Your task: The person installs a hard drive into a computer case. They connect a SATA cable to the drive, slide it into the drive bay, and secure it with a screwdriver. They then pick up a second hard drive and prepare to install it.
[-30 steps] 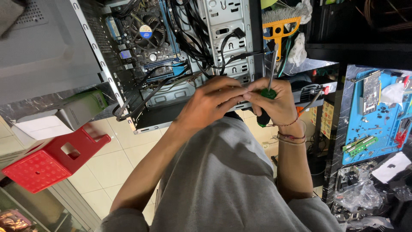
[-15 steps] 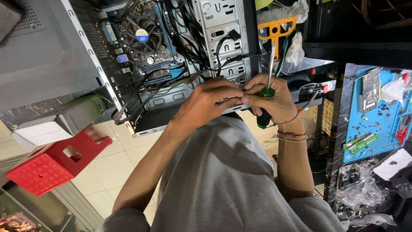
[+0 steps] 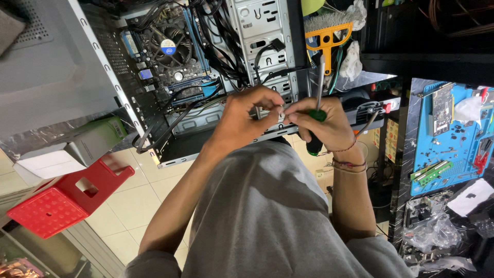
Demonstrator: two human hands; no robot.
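Pinching something tiny at frame centre, left hand (image 3: 247, 121) and right hand (image 3: 321, 123) fingertips touching, right gripping screwdriver (image 3: 318, 100), computer case (image 3: 206, 77) edge underneath, pinched part hidden.

- My left hand (image 3: 247, 116) and right hand (image 3: 321, 123) meet at the frame's centre, fingertips touching, over the lower edge of the open computer case (image 3: 206, 77).
- The screwdriver (image 3: 318, 98) sits in my right hand, its shaft pointing toward the top of the frame.
- The case fills the upper middle; its fan (image 3: 168, 46) lies upper left of my hands, the cables (image 3: 221, 46) between.
- A stool (image 3: 62, 198) stands at lower left on the floor.
- A brush (image 3: 329, 31) lies above my right hand.
- A work mat (image 3: 453, 139) lies at the right edge.
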